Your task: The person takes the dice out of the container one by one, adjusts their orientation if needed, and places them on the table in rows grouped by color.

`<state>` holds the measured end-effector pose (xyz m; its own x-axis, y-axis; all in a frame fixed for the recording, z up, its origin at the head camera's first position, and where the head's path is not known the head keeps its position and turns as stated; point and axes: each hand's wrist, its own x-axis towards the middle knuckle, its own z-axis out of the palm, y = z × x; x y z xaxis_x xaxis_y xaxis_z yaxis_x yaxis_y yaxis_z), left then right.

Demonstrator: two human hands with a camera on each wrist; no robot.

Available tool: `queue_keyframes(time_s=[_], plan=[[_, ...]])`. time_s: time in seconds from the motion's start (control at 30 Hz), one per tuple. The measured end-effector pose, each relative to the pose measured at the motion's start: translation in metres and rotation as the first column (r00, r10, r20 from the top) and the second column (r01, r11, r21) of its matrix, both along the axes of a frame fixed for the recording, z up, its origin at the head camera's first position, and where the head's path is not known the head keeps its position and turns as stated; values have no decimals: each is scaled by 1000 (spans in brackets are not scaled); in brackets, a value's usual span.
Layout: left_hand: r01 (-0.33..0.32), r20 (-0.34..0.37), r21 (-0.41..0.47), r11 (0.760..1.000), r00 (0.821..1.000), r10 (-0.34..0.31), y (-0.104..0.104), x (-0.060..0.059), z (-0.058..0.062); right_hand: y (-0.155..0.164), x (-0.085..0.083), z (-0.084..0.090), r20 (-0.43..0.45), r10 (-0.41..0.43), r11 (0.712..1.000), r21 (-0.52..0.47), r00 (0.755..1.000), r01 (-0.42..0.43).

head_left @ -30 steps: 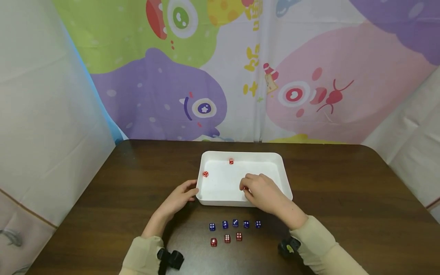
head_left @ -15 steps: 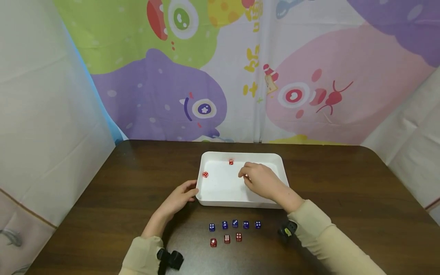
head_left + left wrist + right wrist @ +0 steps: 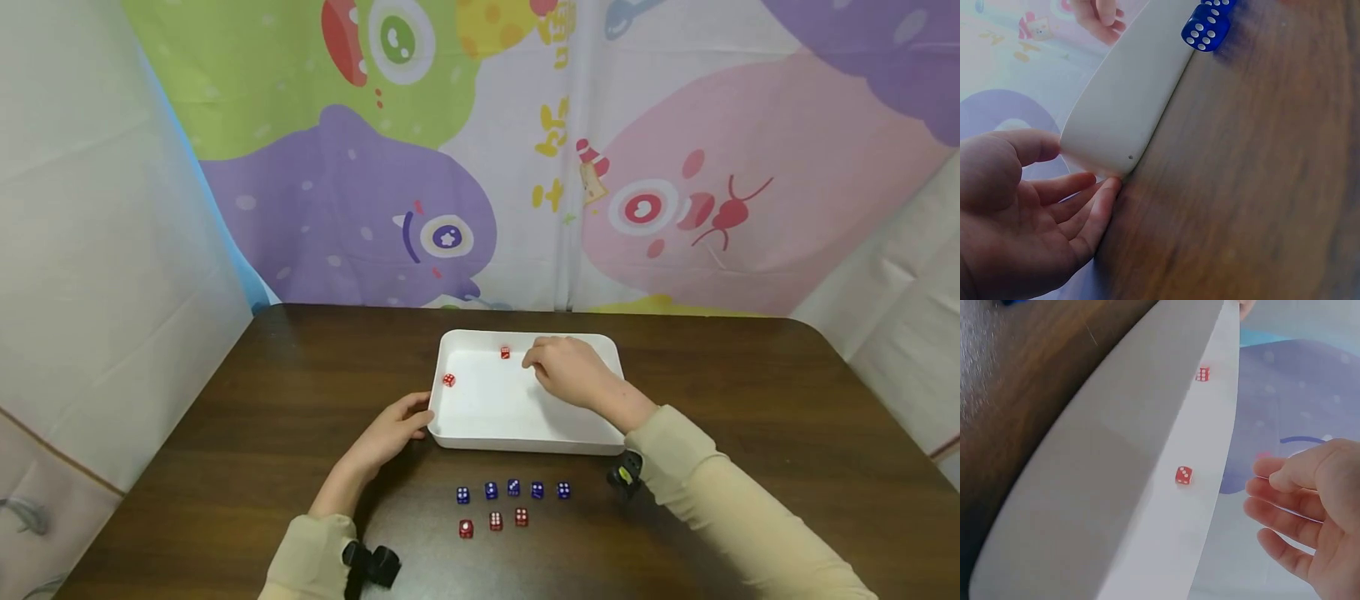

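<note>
The white tray (image 3: 525, 443) lies on the table. My left hand (image 3: 393, 429) holds its left end; in the left wrist view the thumb touches the rim and the fingertips sit low against the outer wall. Above the tray's far right part is my right hand (image 3: 572, 368), its fingers loosely bent with nothing visible between them. Two red dice lie inside the tray: one die (image 3: 448, 380) by the left wall, another die (image 3: 505, 352) near the back wall, left of my right fingertips.
In front of the tray is a row of several blue dice (image 3: 513, 487). Closer to me, three red dice (image 3: 496, 521) form a second row. The brown table (image 3: 262, 400) runs back to a printed cartoon curtain (image 3: 360, 217).
My right hand has moved away from me, from the tray's front right part toward its back, rising a little. The left hand, tray and dice have stayed in place.
</note>
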<state>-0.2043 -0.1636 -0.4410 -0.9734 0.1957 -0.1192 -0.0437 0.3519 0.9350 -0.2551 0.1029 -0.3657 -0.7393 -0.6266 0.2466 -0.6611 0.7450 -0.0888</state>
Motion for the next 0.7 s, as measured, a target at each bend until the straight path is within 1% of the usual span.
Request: queue_keyframes(time_s=[0.07, 0.33, 0.53, 0.63, 0.7], plan=[[4, -3, -1, 1000, 1000, -4, -1, 0, 0, -1, -3, 1, 21, -9, 1000, 12, 1000, 9], [-1, 5, -4, 1000, 1000, 1, -1, 1, 2, -5, -18, 0, 70, -3, 999, 41, 998, 0], [1, -2, 0, 1000, 1000, -1, -1, 1, 3, -6, -32, -3, 146, -46, 991, 129, 988, 27], [-3, 0, -4, 1000, 1000, 3, -1, 1, 3, -6, -36, -3, 169, -45, 988, 153, 985, 19], [-14, 5, 1, 1000, 1000, 14, -2, 2, 2, -7, -39, -3, 169, -40, 986, 166, 985, 11]])
